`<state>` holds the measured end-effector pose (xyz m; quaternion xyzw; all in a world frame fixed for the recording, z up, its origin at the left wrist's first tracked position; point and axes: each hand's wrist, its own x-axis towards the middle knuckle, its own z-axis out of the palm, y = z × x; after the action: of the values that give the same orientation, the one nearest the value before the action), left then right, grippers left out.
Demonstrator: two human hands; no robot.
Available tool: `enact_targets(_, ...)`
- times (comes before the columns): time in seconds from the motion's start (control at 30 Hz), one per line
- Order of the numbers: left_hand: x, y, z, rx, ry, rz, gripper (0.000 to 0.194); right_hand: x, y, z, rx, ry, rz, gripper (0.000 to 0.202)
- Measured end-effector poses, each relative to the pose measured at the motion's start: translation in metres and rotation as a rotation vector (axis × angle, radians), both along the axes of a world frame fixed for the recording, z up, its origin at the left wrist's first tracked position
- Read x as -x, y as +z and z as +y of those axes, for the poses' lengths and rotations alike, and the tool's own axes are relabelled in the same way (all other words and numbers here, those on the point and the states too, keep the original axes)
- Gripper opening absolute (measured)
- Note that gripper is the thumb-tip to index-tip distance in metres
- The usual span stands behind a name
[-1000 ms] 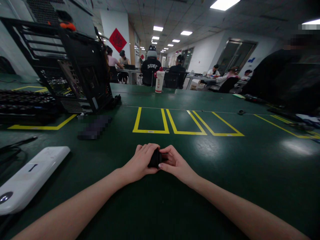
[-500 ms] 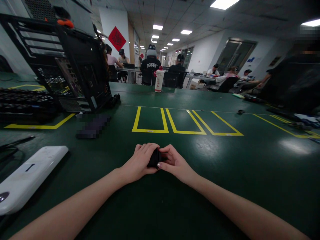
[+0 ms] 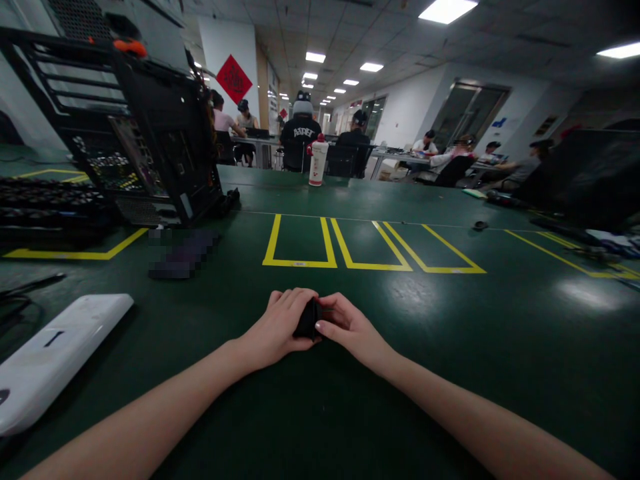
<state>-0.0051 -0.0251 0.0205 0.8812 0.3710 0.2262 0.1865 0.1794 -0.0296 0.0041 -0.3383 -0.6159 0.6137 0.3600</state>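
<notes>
A small black object [image 3: 306, 321] is between my two hands, just above or on the dark green table [image 3: 320, 413]. My left hand [image 3: 277, 328] wraps over its left side, fingers on top and thumb below. From the right, my right hand [image 3: 353, 332] pinches its edge with thumb and fingertips. Much of the object is hidden by the fingers, so its full shape cannot be made out. Beyond the hands, yellow tape outlines [image 3: 300, 264] mark the table.
At the left stand a black open computer case [image 3: 175, 147], a dark pixelated item [image 3: 184, 255] and a white device [image 3: 63, 353]. A white cup [image 3: 318, 163] stands at the far edge. A small black ring-like item [image 3: 480, 226] lies right. Several people sit at tables behind.
Both hands keep their hold on the black object with hardly any movement. The view has shifted very slightly. At the far right, the dark figure has moved, and a person behind shows more.
</notes>
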Motion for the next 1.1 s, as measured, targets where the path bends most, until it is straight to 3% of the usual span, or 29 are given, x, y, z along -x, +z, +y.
enact_targets(0.33, 0.0000, 0.0003, -0.0005, -0.024, -0.008, 0.010, 0.052, 0.0028, 0.0002, 0.0003, 0.005, -0.061, 0.007, 0.018)
enact_targets(0.47, -0.0005, -0.0003, 0.0002, -0.029, -0.007, 0.010, 0.052, 0.0022, 0.0030, -0.0014, -0.009, -0.053, -0.040, 0.024)
enact_targets(0.63, -0.0007, -0.0015, 0.0012, -0.009, 0.006, 0.019, 0.052, 0.0022, -0.0008, -0.0033, -0.042, -0.006, 0.051, 0.023)
enact_targets(0.8, -0.0010, -0.0011, 0.0004, -0.015, 0.000, 0.000, 0.052, 0.0028, -0.0039, -0.0013, -0.049, -0.074, 0.033, 0.016)
enact_targets(0.9, -0.0007, -0.0010, 0.0001, -0.014, -0.002, 0.001, 0.052, 0.0021, -0.0021, -0.0007, -0.042, -0.091, -0.018, 0.025)
enact_targets(1.1, -0.0004, -0.0026, 0.0007, -0.002, 0.002, 0.011, 0.052, 0.0000, 0.0027, -0.0048, -0.079, -0.002, -0.061, 0.026)
